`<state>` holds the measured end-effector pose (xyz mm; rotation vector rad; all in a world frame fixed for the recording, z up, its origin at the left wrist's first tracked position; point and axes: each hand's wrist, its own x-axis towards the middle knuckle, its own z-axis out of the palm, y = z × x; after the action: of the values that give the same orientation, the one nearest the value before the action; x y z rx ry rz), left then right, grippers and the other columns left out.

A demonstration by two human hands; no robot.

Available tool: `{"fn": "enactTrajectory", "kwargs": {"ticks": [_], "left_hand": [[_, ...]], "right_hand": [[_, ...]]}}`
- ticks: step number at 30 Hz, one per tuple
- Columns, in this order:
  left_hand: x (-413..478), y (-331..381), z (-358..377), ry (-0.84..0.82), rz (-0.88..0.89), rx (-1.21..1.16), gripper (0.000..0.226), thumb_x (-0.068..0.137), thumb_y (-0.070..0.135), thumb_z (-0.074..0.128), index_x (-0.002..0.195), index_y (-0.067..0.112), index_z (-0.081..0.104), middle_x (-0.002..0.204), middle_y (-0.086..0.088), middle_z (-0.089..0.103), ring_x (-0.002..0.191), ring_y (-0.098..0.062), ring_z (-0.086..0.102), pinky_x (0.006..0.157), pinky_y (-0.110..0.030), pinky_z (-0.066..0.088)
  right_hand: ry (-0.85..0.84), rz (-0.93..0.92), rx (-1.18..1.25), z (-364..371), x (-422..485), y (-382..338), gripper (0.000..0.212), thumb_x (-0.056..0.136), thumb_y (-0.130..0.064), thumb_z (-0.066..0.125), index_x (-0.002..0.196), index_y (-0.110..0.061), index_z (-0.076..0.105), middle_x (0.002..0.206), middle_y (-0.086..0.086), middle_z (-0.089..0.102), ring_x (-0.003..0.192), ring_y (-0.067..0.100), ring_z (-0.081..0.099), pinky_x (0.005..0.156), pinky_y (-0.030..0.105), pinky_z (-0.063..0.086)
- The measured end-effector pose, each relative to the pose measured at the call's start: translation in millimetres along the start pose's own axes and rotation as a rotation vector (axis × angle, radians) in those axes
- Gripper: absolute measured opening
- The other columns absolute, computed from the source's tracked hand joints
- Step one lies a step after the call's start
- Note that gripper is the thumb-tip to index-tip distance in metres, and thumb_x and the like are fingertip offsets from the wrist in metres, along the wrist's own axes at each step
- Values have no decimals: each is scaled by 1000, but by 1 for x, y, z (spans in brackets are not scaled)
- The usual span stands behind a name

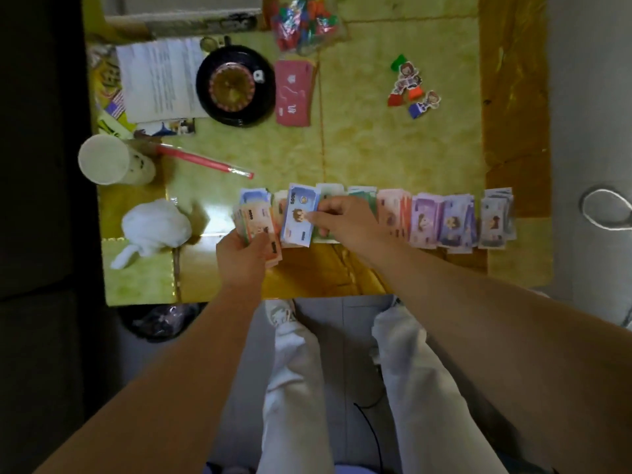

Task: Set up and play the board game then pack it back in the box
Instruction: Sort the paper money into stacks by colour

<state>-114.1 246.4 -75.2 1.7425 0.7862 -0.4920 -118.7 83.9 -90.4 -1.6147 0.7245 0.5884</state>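
Observation:
Play-money bills lie in a row of sorted stacks along the near edge of the yellow-green table. My left hand grips a fanned bundle of orange bills at the left end of the row. My right hand pinches a single blue bill by its right edge, just above the stacks. Farther back sit a black roulette spinner, a pink card stack, a bag of coloured plastic pieces and cardboard character pawns.
A white rule sheet lies on the folded board at the back left. A paper cup, a red wrapped straw and a crumpled white bag occupy the left side. My legs are below the table's near edge.

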Motion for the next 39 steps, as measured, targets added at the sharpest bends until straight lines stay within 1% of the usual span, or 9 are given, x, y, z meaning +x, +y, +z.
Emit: {"fn": "enactTrajectory", "kwargs": {"ticks": [5,9,15,18,23,26,30,34,39], "left_hand": [[27,-11,-51,24,-26,-88,18,87,-6,57,94,9,65,76,-2,67,59,-9,66,50,-23,54],[41,-14,-71,9,-46,-115,16,88,-3,61,90,13,64,79,-2,67,66,-15,67,63,-34,60],[53,-11,-87,-32,-59,-175,20,87,-4,63,85,16,65,76,1,68,60,-10,68,56,-27,59],[56,-10,-86,-59,-79,-175,15,86,-2,65,99,6,67,83,-4,70,63,-13,69,56,-27,58],[47,-4,-75,-140,-116,-214,19,85,-1,66,104,3,67,85,-7,71,66,-16,70,55,-26,57],[38,1,-63,-235,-184,-219,17,87,1,64,102,7,67,90,-11,72,75,-21,70,57,-27,57],[34,-1,-51,-229,-216,-211,19,92,1,54,94,14,67,91,-9,71,83,-25,68,73,-38,58],[32,-4,-43,-179,-171,-226,21,97,2,47,92,13,64,73,-2,71,64,-13,69,61,-27,58],[32,-10,-37,-222,-149,-199,18,92,-2,53,99,9,66,87,-12,73,75,-21,70,70,-33,60]], "right_hand": [[70,-1,-82,72,22,-8,19,82,-11,75,97,-3,67,104,14,70,92,26,66,80,37,55],[136,-14,-143,98,36,-9,20,80,-12,77,86,-11,58,92,9,67,77,19,62,49,11,44],[244,-28,-216,111,49,-9,31,79,-13,78,72,-25,50,68,-10,54,64,0,53,65,19,47],[272,-74,-210,112,46,-13,25,80,-17,77,78,-21,52,69,-10,53,64,-2,51,55,7,39],[0,-120,-112,109,31,-23,10,82,-25,75,80,-19,68,78,-3,66,70,6,59,68,21,49],[-92,-113,-132,98,23,-24,9,83,-18,75,79,-15,68,72,-1,66,60,2,59,62,16,49],[11,-73,-127,74,20,-16,11,84,-17,74,76,-12,69,78,3,68,69,7,59,65,21,48],[170,25,-176,52,25,0,13,84,-22,74,81,-10,71,89,7,72,73,13,62,70,33,53],[243,45,-200,51,34,12,15,81,-26,76,82,-14,67,84,3,70,81,19,65,78,39,56]]}}
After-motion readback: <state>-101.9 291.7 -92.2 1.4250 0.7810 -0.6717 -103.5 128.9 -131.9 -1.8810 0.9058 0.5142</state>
